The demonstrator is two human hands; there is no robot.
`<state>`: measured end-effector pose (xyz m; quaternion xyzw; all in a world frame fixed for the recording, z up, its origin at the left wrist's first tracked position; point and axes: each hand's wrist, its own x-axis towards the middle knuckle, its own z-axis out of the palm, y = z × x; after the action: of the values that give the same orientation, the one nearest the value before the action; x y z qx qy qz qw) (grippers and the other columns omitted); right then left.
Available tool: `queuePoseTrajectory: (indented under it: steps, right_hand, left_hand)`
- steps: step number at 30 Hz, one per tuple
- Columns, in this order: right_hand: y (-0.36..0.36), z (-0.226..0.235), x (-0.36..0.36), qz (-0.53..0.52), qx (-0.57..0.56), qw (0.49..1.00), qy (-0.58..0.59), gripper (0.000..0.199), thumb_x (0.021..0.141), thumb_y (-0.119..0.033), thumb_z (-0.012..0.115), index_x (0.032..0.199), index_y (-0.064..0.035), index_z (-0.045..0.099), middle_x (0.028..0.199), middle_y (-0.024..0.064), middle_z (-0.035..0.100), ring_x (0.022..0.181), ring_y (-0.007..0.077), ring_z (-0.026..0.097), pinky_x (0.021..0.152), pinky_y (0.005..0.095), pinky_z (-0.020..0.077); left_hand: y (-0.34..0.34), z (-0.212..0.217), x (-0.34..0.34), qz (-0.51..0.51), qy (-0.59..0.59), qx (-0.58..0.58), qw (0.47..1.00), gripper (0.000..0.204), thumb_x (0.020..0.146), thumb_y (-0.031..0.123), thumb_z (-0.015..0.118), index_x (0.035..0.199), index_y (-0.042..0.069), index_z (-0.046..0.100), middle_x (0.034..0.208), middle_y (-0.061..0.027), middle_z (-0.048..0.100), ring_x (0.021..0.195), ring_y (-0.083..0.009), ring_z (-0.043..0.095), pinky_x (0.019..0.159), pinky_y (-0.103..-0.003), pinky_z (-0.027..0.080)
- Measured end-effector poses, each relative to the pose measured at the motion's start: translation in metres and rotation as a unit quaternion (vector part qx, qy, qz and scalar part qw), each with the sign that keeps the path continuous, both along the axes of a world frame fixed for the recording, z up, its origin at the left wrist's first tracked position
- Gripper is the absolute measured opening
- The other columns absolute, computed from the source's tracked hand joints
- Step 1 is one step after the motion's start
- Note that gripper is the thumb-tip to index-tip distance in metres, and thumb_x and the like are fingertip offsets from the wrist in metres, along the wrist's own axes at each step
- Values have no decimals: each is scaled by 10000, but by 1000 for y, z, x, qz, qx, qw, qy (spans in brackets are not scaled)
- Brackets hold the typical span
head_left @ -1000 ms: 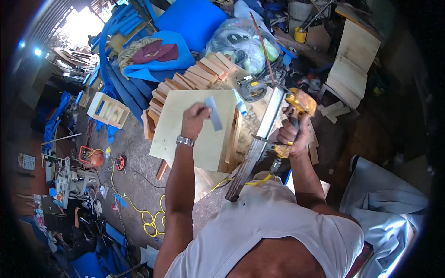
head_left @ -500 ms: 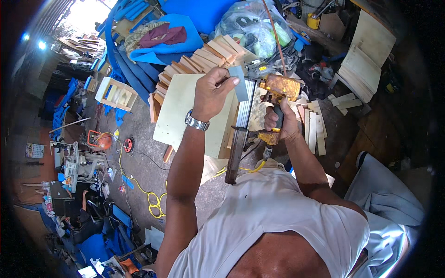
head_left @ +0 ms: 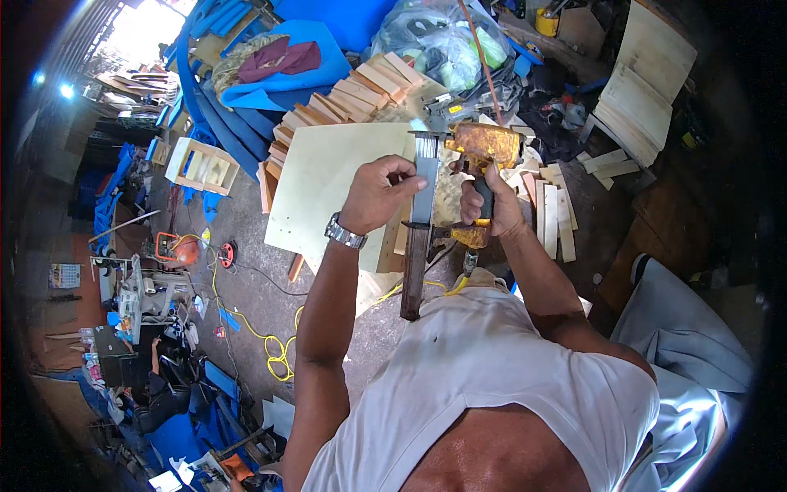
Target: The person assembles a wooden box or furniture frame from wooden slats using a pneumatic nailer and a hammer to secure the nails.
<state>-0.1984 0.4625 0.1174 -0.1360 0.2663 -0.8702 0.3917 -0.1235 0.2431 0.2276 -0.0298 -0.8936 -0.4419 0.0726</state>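
Observation:
My right hand is wrapped round the black grip of a worn yellow air staple gun. The gun's long metal magazine points down toward my white shirt. With thumb and fingers together, my left hand pinches a grey strip of staples that lies along the upper part of the magazine. A yellow air hose joins the gun at the bottom of its handle. Just beyond my left hand lies a pale wooden panel.
Wood blocks stand in a row behind the panel. Loose wood strips lie at the right, and thin boards farther off. A clear plastic bag sits at the back. The yellow hose coils on the floor; another person is at lower left.
My left hand has brought the staple strip from beside the magazine's top down onto it, lining it up lengthwise. My right hand still holds the gun in nearly the same place.

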Motion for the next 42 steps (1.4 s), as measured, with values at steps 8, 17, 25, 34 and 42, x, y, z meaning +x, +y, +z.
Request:
queuePoseTrajectory:
  steps: [8,17,25,34,42]
  right_hand:
    - [9,-6,-18,-10,-30,998,-59,492,952,-618,505,1091,-147,544,654,-35,447,551,111,462,547,307,449]
    - [-25,-16,-54,-34,-44,991,-124,512,939,-616,549,1155,-152,569,646,-63,414,551,80,426,548,270,425]
    - [-65,-5,-28,36,0,995,-98,567,970,-615,485,1213,-110,574,626,-68,399,529,88,417,552,280,418]
    - [-76,-2,-2,28,67,994,-86,489,970,-587,512,1096,-117,557,630,-39,425,521,123,445,550,314,445]
    - [-27,-7,-9,-195,343,917,67,247,956,-277,673,974,-40,604,666,32,552,532,152,526,504,317,461]
  left_hand:
    - [-24,-70,61,210,78,84,971,233,938,171,651,1112,15,642,839,-38,628,733,-93,550,660,-249,465]
    - [25,-126,102,394,282,344,804,539,1056,480,357,1232,18,573,1020,-79,627,742,-118,486,646,-271,394]
    - [15,-99,80,426,271,313,805,481,1052,414,340,1225,30,572,996,-48,606,775,-96,445,683,-265,381]
    - [-10,-108,64,404,202,217,865,395,1059,295,380,1236,-13,554,1051,-100,576,973,-173,519,940,-333,414]
    - [-178,-137,201,517,114,47,847,223,970,151,571,1086,-18,656,861,-89,682,752,-145,613,729,-321,507]
